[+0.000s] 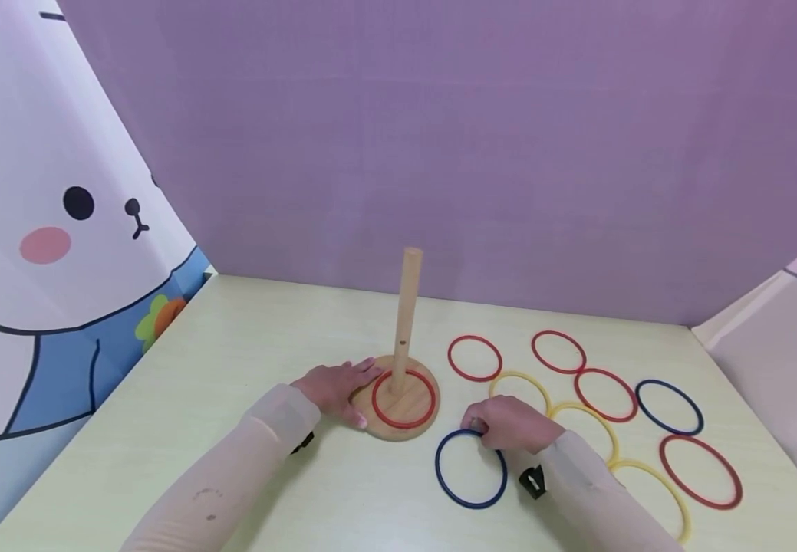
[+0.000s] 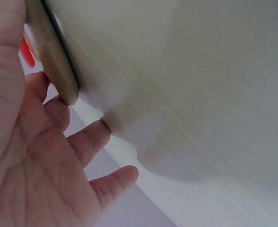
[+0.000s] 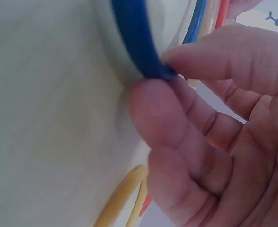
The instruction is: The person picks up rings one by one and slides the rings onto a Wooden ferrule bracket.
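Observation:
In the head view, a round wooden base [image 1: 405, 429] carries an upright wooden peg [image 1: 408, 307]. A red ring [image 1: 433, 391] lies on the base around the peg's foot. My left hand [image 1: 336, 389] rests against the base's left edge, fingers spread; the left wrist view shows fingertips touching the wooden rim [image 2: 53, 56]. To the right of the base, my right hand [image 1: 512, 423] pinches the far edge of a blue ring [image 1: 439, 468] between thumb and fingers. The right wrist view shows this blue ring [image 3: 134, 38] at the thumb tip, close to the tabletop.
Several red, yellow and blue rings lie on the table's right side, among them a red ring [image 1: 449, 359], a yellow ring [image 1: 615, 441] and another blue ring [image 1: 700, 418]. A purple backdrop [image 1: 398, 153] stands behind the table [image 1: 267, 322]. A cartoon-printed cloth [image 1: 32, 307] hangs at left.

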Demonstrator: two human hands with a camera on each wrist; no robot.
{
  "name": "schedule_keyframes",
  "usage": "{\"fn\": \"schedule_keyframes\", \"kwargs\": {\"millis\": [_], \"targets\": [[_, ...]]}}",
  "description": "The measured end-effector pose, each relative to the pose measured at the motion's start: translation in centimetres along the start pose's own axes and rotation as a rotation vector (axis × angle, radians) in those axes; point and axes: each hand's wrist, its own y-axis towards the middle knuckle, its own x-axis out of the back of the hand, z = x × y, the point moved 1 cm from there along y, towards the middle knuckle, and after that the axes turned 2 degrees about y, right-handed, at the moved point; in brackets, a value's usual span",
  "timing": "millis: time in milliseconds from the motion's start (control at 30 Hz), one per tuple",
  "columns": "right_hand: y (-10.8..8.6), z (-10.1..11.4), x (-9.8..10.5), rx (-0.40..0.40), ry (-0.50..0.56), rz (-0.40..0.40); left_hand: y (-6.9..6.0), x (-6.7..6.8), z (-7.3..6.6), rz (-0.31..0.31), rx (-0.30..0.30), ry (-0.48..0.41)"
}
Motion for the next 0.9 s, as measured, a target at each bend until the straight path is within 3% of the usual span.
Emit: {"fn": "schedule_keyframes", "kwargs": {"millis": [367, 567, 900], "targets": [[0.0, -1.1, -0.3, 0.029, 0.239, 0.026, -0.2, 0.0, -0.1, 0.002, 0.015, 0.006], [-0.5, -1.4, 0.4, 0.098, 0.400, 0.043, -0.2, 0.1, -0.2, 0.004, 0.012, -0.004], [-1.0, -2.1, 1.1, 0.134, 0.524, 0.018, -0.6, 0.3, -0.3, 0.001, 0.004, 0.002]]}}
